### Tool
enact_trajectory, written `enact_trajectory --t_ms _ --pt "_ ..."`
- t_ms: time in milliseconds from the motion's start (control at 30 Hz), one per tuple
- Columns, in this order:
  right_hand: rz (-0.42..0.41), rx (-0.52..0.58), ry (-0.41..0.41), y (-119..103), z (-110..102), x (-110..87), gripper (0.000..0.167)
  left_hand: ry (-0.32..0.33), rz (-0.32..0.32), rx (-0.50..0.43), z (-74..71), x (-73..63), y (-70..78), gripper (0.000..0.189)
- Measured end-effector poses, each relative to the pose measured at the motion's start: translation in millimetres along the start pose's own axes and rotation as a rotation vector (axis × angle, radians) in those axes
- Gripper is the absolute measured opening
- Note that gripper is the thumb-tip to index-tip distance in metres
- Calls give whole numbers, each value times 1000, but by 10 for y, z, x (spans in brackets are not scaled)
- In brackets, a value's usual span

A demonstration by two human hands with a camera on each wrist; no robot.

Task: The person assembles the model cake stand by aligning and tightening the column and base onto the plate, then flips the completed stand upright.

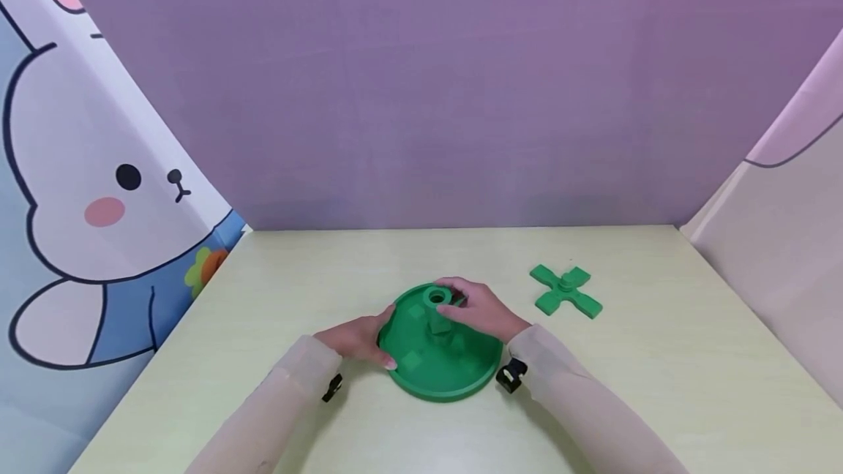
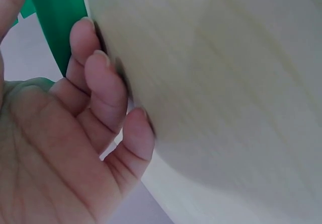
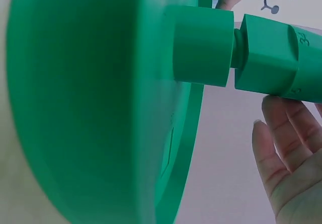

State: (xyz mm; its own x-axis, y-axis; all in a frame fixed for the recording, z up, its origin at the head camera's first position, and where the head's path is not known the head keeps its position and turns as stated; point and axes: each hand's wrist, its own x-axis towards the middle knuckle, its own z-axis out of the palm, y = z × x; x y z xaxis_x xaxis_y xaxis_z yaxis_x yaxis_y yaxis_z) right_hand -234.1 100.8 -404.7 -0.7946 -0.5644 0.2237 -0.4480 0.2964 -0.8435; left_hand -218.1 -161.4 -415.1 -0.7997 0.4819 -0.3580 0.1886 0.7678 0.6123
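Far left: cloth panel printed with a cartoon rabbit (image 1: 79,130), slanting along the side of the bench (image 1: 316,276). Behind: plain purple backdrop (image 1: 421,93), across the bench's far edge. Next: my left sleeve (image 1: 263,401), black clip (image 1: 332,388) at the wrist.

My left hand (image 1: 358,337): partly open, thumb and fingers astride the left rim of the green round base (image 1: 428,379), gripping it; fingertips low, close to the bench top.

Green round base: on the bench, before me, raised rim. On it, a square block (image 3: 201,45); in line above, a hollow green post (image 1: 435,319) with faceted lower section and raised numerals, a narrow neck showing between.

My right hand (image 1: 484,311): thumb and fingers curled round the post, hiding part of it and of the base's far right rim. Second black clip (image 1: 511,375) below, near the rim.

Right: green four-armed piece (image 1: 565,286), flat on the bench, apart from the base. Far right: pale panel (image 1: 777,254).
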Motion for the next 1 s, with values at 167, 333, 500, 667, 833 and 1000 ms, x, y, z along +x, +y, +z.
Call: enact_trajectory --t_ms 167,333,500,667,833,1000 --pt "32 -21 36 2 16 17 42 9 -35 -18 15 -4 0 113" --pt "58 -14 28 -16 24 18 51 17 -39 -21 23 -8 5 114" --pt "34 -1 -6 -43 12 3 50 16 -27 -15 15 -4 -2 114" --pt "24 29 -23 -48 12 -3 45 12 -13 -18 7 3 -16 114" --pt "34 46 -15 -43 24 -6 42 11 -17 -18 9 -3 -7 113" --pt "10 29 -13 -20 16 -1 41 14 -32 -16 4 -25 22 112"
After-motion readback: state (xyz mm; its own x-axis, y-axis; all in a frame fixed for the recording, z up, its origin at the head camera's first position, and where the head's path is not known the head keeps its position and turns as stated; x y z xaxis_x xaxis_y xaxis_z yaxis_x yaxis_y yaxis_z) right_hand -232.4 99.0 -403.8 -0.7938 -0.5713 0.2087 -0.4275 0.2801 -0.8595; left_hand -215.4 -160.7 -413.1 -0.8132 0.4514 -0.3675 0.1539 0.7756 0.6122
